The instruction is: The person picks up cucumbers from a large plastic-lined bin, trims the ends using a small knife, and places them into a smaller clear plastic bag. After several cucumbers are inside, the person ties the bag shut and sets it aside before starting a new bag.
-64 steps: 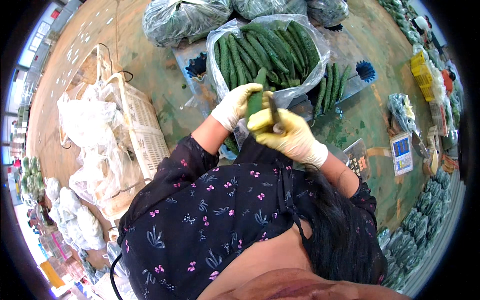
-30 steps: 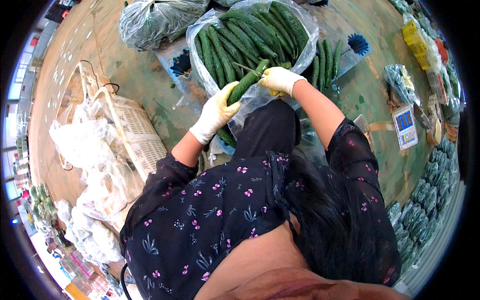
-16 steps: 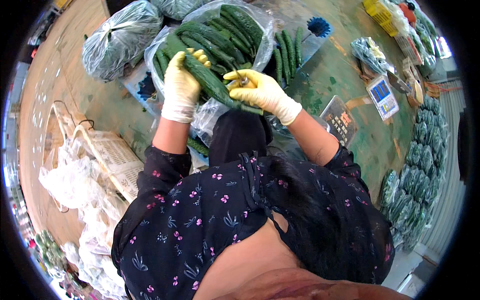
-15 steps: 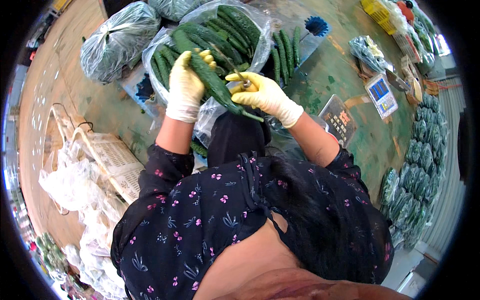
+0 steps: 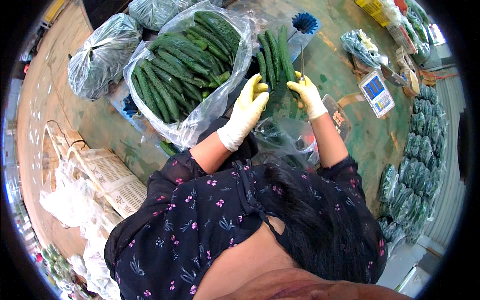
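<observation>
Thin yellow-white gloves cover both of my hands. My right hand (image 5: 308,97) grips a small knife (image 5: 302,62), its narrow blade pointing away from me. Just left of that hand lies the rightmost cucumber (image 5: 285,52) of a short row, its near end by my thumb; I cannot tell whether they touch. My left hand (image 5: 246,111) is empty, thumb and fingers apart, close to the near ends of the other cucumbers (image 5: 271,56) in the row. Left of it stands a clear plastic bag (image 5: 189,129) with its mouth spread, full of cucumbers (image 5: 172,75).
Closed bags of cucumbers (image 5: 105,55) lie at the far left. A digital scale (image 5: 376,94) and a small bag (image 5: 359,47) sit to the right. Many packed bags (image 5: 412,175) line the right wall. A pale plastic crate (image 5: 112,175) stands at left; loose clear plastic (image 5: 285,135) lies near me.
The large cucumber has left my left hand, and a cucumber now lies by my right hand. Both hands moved right, away from the bag. The knife stays in my right hand.
</observation>
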### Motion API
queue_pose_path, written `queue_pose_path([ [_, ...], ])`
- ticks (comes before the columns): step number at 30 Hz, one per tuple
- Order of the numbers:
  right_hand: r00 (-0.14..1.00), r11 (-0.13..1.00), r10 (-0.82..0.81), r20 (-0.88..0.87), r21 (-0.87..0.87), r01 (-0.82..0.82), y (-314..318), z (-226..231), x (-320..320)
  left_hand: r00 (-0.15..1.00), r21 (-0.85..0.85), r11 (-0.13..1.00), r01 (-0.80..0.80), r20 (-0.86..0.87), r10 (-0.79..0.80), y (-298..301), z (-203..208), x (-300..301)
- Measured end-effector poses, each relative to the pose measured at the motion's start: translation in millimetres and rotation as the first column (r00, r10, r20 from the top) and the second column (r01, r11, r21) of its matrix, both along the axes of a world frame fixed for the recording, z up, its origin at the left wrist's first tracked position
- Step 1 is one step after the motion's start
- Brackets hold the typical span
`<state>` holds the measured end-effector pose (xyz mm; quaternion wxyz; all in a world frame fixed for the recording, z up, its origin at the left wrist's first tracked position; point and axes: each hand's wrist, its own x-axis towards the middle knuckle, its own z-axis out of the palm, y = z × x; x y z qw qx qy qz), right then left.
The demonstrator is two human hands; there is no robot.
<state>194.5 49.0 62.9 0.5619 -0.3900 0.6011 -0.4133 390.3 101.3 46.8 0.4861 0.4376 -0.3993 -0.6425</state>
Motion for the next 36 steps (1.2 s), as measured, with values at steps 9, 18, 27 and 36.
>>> queue_pose_path([
  [9,0.851,1.000,-0.024,-0.524,-0.003,0.026,-94,-111,2,0.951,-0.296,0.954,-0.046,0.279,0.132,-9,8,-3],
  [18,0.696,0.992,-0.094,-0.712,-0.127,0.003,-105,-123,30,0.954,-0.158,0.957,-0.242,0.139,0.264,-22,15,10],
  [27,0.799,0.942,0.292,-0.526,0.301,-0.146,-32,-191,99,0.939,-0.193,0.928,-0.318,0.072,0.337,-32,-3,19],
  [36,0.898,0.942,0.319,-0.303,0.203,-0.267,-21,-117,47,0.947,-0.275,0.933,-0.233,0.155,0.282,-25,-7,8],
])
